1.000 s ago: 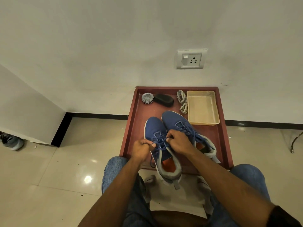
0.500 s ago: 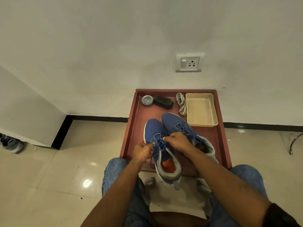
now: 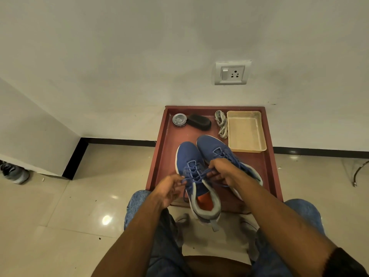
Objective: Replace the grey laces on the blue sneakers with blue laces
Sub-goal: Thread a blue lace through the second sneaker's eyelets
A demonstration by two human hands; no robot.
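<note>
Two blue sneakers stand side by side on a dark red table (image 3: 168,136). The left sneaker (image 3: 188,154) has an orange insole and carries a blue lace (image 3: 196,174) crossed through its eyelets. My left hand (image 3: 169,188) pinches one end of that lace at the shoe's left side. My right hand (image 3: 223,170) grips the other end over the tongue and partly covers the right sneaker (image 3: 211,144), which is also laced in blue. A bundle of grey laces (image 3: 221,123) lies at the back of the table.
A beige plastic tray (image 3: 246,148) sits at the table's back right. A round tin (image 3: 179,119) and a black brush (image 3: 199,121) lie at the back left. The wall with a socket (image 3: 231,72) stands just behind. A grey shoe (image 3: 15,172) rests on the floor far left.
My left hand has moved down and to the left, drawing its lace end outward. My right hand stays over the tongue, holding the other end.
</note>
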